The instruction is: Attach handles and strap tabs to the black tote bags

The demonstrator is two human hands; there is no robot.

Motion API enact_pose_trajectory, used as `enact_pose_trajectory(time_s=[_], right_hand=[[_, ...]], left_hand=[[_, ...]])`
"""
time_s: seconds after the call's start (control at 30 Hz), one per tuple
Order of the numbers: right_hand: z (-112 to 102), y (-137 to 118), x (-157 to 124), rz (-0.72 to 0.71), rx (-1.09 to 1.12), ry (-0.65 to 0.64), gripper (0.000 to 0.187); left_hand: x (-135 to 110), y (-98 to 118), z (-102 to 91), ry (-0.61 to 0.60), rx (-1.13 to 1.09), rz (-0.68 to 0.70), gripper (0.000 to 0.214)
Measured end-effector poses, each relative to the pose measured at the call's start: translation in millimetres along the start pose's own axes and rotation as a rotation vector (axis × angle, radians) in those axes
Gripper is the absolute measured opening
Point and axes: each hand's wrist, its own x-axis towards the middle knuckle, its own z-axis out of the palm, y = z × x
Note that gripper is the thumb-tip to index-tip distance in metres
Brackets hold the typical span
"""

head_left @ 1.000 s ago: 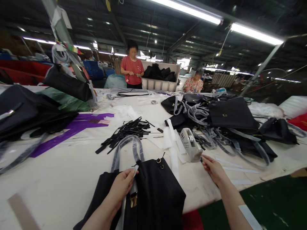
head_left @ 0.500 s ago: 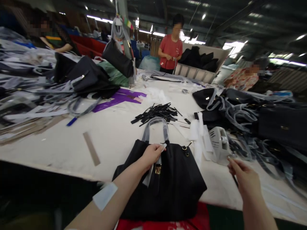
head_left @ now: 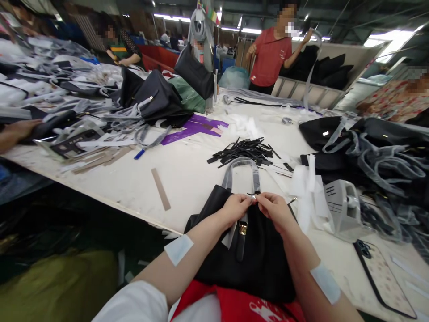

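A black handbag lies on the white table right in front of me, its wrapped grey handles pointing away. My left hand and my right hand meet at the bag's top edge, fingertips pinched together on a small pale strip between them. A gold clasp on a black strap shows just below the hands. White patches are stuck on both forearms.
A white tape dispenser and white strips stand to the right, a phone at the near right edge. A pile of black straps lies beyond the bag. Heaps of black bags lie left and right. Several people work around the table.
My right hand has come in from beside the tape dispenser to meet my left hand at the bag's top edge. The view has swung left and down.
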Motion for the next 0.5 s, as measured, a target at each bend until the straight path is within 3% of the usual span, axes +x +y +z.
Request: enact_pose_trajectory(time_s=[0.33,0.5], right_hand=[[-6.3,12.2,7.0,0.109,-0.183,0.065,0.037],[-5.0,16.6,9.5,0.125,-0.253,0.081,0.038]], left_hand=[[-0.6,2.6,0.5,0.006,0.007,-0.001,0.034],[-1.0,2.8,1.7,0.001,-0.071,-0.037,0.025]])
